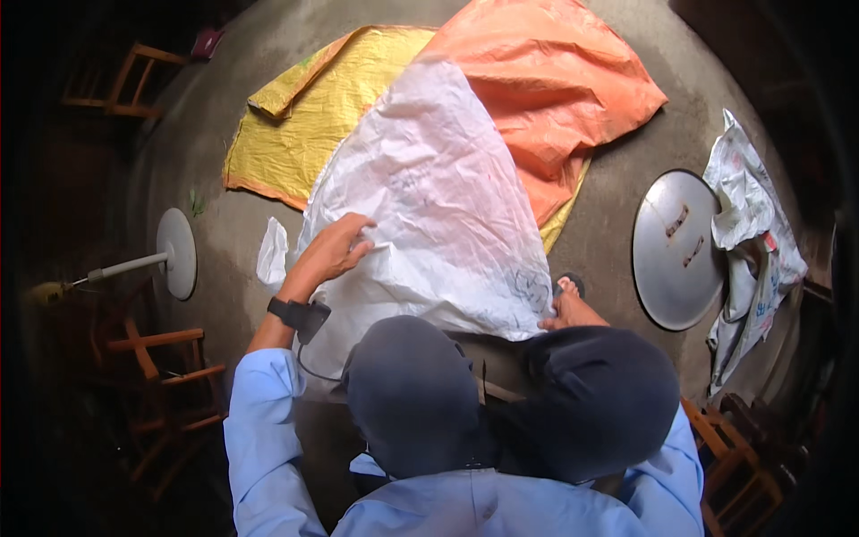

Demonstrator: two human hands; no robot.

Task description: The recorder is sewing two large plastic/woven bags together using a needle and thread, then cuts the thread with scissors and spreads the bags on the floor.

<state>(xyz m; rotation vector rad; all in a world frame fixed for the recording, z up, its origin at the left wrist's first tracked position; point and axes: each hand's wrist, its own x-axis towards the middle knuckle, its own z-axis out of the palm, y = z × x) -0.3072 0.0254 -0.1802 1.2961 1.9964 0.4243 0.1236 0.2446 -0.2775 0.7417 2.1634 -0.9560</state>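
A white woven plastic sack (429, 179) lies spread over my knees and the ground ahead, creased, with faint markings near its right corner. My left hand (335, 249) rests on or just over its left side, fingers slightly bent and apart, a black band on the wrist. At the sack's right near corner my right hand (571, 309) pinches the edge; my knee partly hides this hand. Beyond the white sack are a yellow sack (349, 89) on the left and an orange sack (555, 80) on the right, both partly covered by it.
To the right, a round metal lid (671, 268) with two rusty handles lies by a crumpled white printed sack (747, 206). On the left are a round grey disc on a pole (177, 255) and wooden chairs (165, 358). A small white scrap (272, 254) lies near my left arm.
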